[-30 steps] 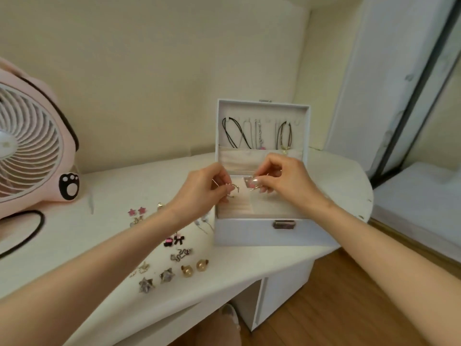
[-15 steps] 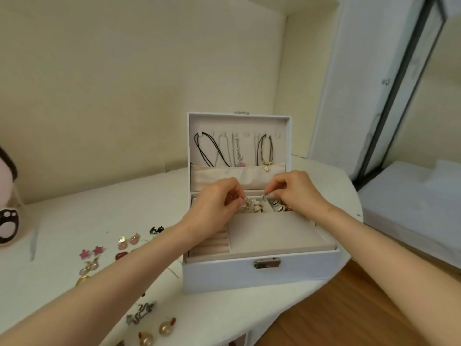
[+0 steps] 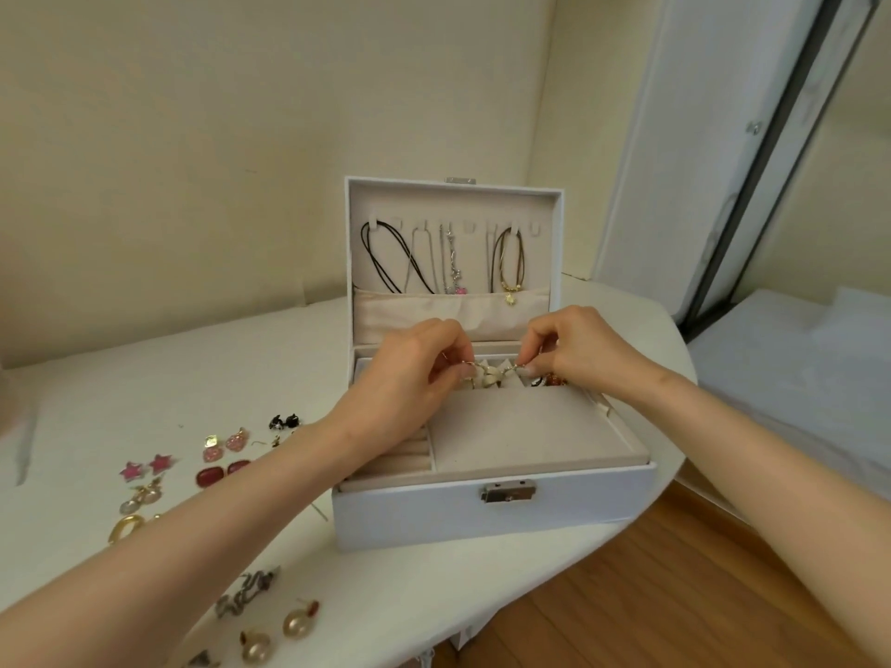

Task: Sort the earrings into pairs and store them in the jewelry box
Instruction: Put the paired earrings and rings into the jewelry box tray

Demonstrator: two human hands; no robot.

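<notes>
The left hand [image 3: 414,373] and right hand [image 3: 573,349] both hang over the back row of the jewelry box [image 3: 434,513]. Each has thumb and forefinger curled in a pinch on one piece of the gold earring pair [image 3: 471,367]. The pieces are too small to show their exact form. They sit just above a small back compartment [image 3: 489,380] that already holds pale pieces; a neighbouring cell to the right holds dark and amber pieces [image 3: 547,380].

Step in hand, as judged: seat the matched pair in one cell.

1. Keep both pieces over the same cell before letting go, so the pair is not split across a divider.
2. Lower until the pieces touch the lining, then release. Dropping them risks a bounce into the next cell.
3. Keep hooks and posts apart from the pieces already there to avoid tangling.
4. Keep the wrists low, away from the necklaces [image 3: 419,262] hanging in the upright lid [image 3: 453,197].

Many earrings lie on the table [image 3: 144,368] left of the box, among them pink stars [image 3: 144,467] and pearl studs [image 3: 299,621], so the task appears well short of done.
</notes>
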